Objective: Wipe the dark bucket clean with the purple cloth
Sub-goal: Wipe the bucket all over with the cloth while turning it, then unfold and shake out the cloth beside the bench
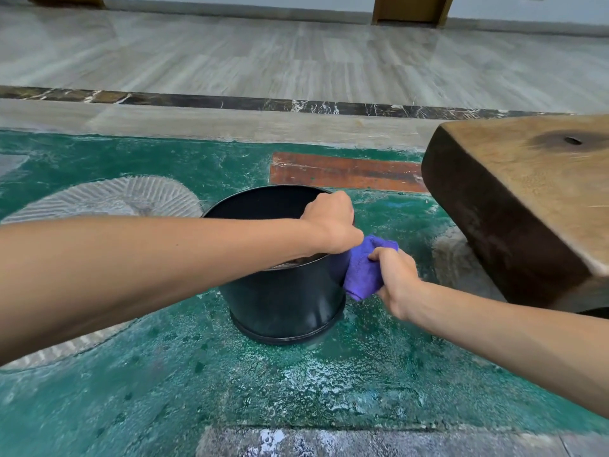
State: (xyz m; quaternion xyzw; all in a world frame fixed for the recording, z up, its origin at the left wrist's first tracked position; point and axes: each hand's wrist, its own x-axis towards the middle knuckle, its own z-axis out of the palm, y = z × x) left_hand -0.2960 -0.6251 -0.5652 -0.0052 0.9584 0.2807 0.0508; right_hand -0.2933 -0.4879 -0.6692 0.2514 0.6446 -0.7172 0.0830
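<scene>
Left hand (331, 222) grips the dark bucket (283, 291) by its rim; just below it, right hand (393, 278) presses the bunched purple cloth (362, 272) against the bucket's outer wall.

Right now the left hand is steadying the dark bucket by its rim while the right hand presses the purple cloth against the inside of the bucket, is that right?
Not quite. In the head view the right hand presses the purple cloth against the outside wall of the dark bucket, not the inside. The left hand does grip its rim.
</scene>
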